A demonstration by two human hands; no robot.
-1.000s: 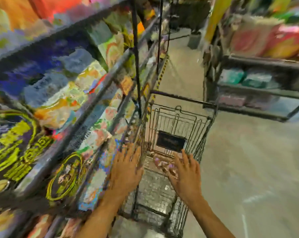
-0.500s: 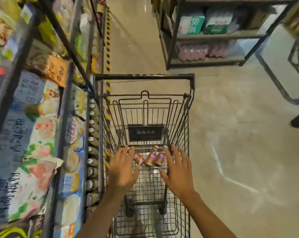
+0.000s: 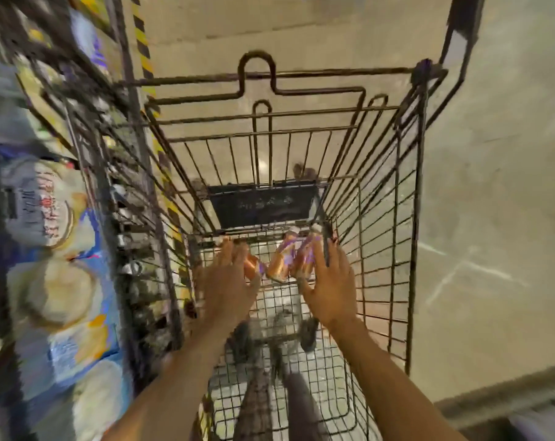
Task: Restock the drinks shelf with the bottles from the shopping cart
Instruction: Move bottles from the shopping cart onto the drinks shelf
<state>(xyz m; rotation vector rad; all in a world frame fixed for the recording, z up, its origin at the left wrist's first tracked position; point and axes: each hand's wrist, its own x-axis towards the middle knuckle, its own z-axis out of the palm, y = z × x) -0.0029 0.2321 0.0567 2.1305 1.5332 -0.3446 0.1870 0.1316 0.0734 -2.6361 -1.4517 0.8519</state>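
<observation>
Orange-and-purple bottles (image 3: 281, 259) lie at the shopping cart's (image 3: 381, 218) far end. The left hand (image 3: 230, 275) and right hand (image 3: 330, 281) have now dropped onto the outer two, grip not yet discernible. Lifting looks next.

Nothing legible: plaque (image 3: 263, 203) on cart (image 3: 419, 186), shelf packages (image 3: 43, 211) print too blurred.

Both your hands are down inside the black wire shopping cart (image 3: 420, 192), at its far end. Your left hand (image 3: 228, 281), fingers straight, covers one orange-and-purple drink bottle (image 3: 253, 265). Your right hand (image 3: 330, 281) lies against the rightmost bottle (image 3: 306, 256), near the far right corner. The middle bottle (image 3: 281, 259) lies between them. A blurred shelf of packets (image 3: 46, 218) runs along the cart's left edge.
</observation>
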